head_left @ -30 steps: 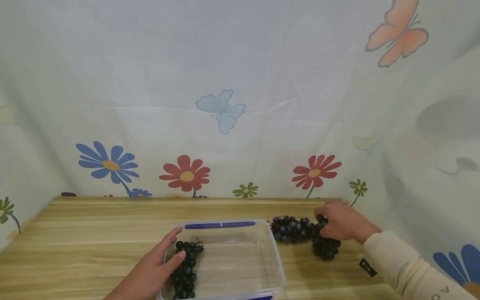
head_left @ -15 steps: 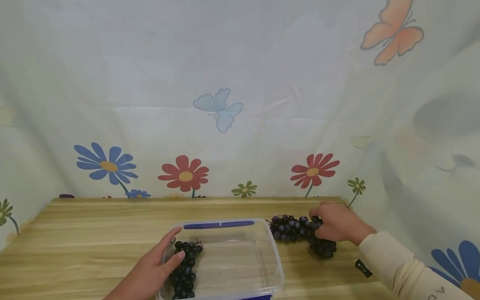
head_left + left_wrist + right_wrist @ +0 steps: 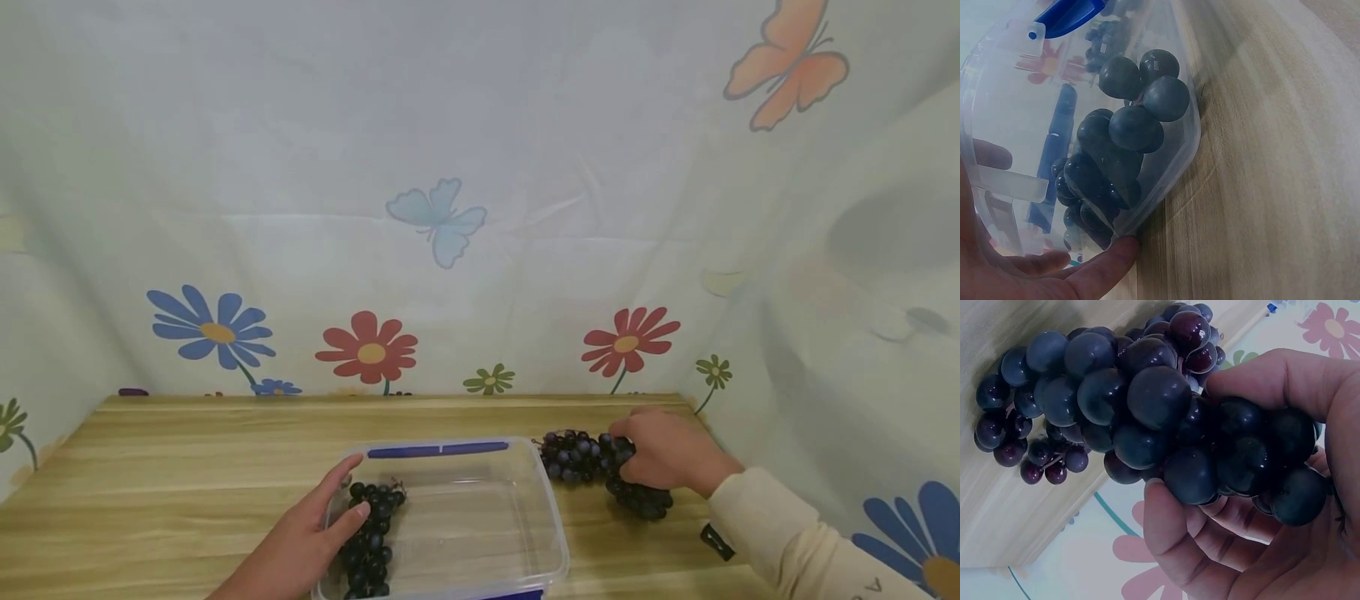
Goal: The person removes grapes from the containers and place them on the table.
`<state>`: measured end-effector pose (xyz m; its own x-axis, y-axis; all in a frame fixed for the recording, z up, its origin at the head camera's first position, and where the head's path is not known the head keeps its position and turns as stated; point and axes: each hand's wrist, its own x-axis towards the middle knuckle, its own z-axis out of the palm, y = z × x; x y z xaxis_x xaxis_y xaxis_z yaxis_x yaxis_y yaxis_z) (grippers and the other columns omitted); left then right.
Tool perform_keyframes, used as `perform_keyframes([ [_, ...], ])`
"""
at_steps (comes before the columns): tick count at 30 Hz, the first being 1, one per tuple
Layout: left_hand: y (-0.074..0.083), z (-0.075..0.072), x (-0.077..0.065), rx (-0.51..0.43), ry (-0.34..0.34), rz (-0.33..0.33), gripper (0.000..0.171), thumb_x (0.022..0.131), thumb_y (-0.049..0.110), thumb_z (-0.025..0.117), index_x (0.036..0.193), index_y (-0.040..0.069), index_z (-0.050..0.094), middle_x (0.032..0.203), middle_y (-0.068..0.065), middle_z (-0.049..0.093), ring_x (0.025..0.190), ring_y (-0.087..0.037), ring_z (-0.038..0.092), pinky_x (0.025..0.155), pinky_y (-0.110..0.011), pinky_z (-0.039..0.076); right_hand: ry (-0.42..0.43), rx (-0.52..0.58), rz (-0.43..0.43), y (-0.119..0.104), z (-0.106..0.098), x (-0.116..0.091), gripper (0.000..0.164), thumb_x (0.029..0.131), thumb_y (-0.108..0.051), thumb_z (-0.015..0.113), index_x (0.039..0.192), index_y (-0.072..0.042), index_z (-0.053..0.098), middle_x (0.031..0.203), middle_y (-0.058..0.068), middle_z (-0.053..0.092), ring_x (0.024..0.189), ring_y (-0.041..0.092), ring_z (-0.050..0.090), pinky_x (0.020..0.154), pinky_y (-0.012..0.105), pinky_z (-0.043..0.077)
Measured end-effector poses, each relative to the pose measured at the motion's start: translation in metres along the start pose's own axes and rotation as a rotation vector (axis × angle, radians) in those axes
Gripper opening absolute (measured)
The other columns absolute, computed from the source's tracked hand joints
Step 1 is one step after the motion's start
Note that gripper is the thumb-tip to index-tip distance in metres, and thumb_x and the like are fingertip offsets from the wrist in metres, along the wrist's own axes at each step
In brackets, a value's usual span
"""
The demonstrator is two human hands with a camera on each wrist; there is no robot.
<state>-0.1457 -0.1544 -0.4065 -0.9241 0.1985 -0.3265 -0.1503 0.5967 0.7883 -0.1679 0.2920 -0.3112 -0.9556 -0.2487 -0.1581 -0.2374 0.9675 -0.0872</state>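
A clear plastic container (image 3: 557, 517) with blue latches stands at the table's front middle. My left hand (image 3: 296, 533) grips its left wall, thumb over the rim and fingers outside. Inside, along that wall, lies a bunch of dark grapes (image 3: 372, 529), seen through the plastic in the left wrist view as round grapes (image 3: 1132, 128). To the container's right, my right hand (image 3: 667, 450) holds a second bunch of black grapes (image 3: 1247, 462), its fingers and thumb curled round it. Bluish-purple grapes (image 3: 572, 458) lie against it on the left; where one bunch ends is hard to tell.
A small black clip (image 3: 717, 542) lies on the wood-grain table (image 3: 187, 492) near the right sleeve (image 3: 765, 508). A pale cloth (image 3: 525, 275) printed with flowers and butterflies hangs behind the table and along both sides.
My right hand has shifted slightly left with its grapes, closer to the bluish-purple ones. The left hand and the container look the same, apart from a small camera shift.
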Motion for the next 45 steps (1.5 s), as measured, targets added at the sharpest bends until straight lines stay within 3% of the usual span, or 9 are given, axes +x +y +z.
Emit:
perform_keyframes([
  [17, -0.002, -0.001, 0.003, -0.002, -0.01, 0.008, 0.081, 0.1, 0.063, 0.057, 0.166, 0.031, 0.022, 0.169, -0.026, 0.03, 0.148, -0.059, 0.035, 0.102, -0.077, 0.043, -0.024, 0.043, 0.032, -0.01, 0.005, 0.005, 0.045, 0.08, -0.018, 0.082, 0.124, -0.009, 0.074, 0.123, 0.009, 0.073, 0.107, 0.027, 0.069, 0.096, 0.052, 0.058],
  [29, -0.002, -0.001, 0.002, -0.017, -0.016, 0.012, 0.081, 0.101, 0.06, 0.058, 0.166, 0.03, 0.023, 0.168, -0.026, 0.029, 0.147, -0.059, 0.036, 0.102, -0.076, 0.044, -0.032, 0.012, -0.014, -0.022, 0.009, 0.001, 0.046, 0.078, -0.01, 0.081, 0.124, -0.011, 0.076, 0.109, 0.006, 0.07, 0.09, 0.021, 0.066, 0.081, 0.044, 0.059],
  [36, -0.003, -0.002, 0.002, -0.01, -0.019, 0.015, 0.081, 0.101, 0.061, 0.058, 0.166, 0.027, 0.022, 0.168, -0.027, 0.029, 0.146, -0.061, 0.036, 0.101, -0.076, 0.044, -0.038, 0.001, -0.089, -0.033, 0.016, 0.0, 0.042, 0.077, -0.003, 0.078, 0.118, -0.011, 0.077, 0.11, 0.008, 0.07, 0.089, 0.023, 0.065, 0.078, 0.043, 0.058],
  [41, -0.002, -0.002, 0.003, -0.01, -0.018, 0.012, 0.081, 0.1, 0.062, 0.058, 0.166, 0.029, 0.023, 0.168, -0.026, 0.03, 0.147, -0.06, 0.036, 0.102, -0.077, 0.044, -0.02, -0.03, -0.113, -0.039, 0.02, 0.001, 0.039, 0.076, 0.0, 0.077, 0.113, -0.013, 0.078, 0.099, 0.004, 0.069, 0.08, 0.018, 0.059, 0.073, 0.039, 0.054],
  [45, -0.003, -0.001, 0.004, -0.001, -0.015, 0.007, 0.082, 0.099, 0.063, 0.058, 0.166, 0.029, 0.024, 0.168, -0.026, 0.031, 0.147, -0.06, 0.037, 0.102, -0.077, 0.043, -0.015, -0.071, -0.143, -0.043, 0.024, 0.001, 0.039, 0.075, 0.0, 0.075, 0.111, -0.016, 0.079, 0.098, 0.001, 0.071, 0.085, 0.018, 0.061, 0.075, 0.036, 0.053],
])
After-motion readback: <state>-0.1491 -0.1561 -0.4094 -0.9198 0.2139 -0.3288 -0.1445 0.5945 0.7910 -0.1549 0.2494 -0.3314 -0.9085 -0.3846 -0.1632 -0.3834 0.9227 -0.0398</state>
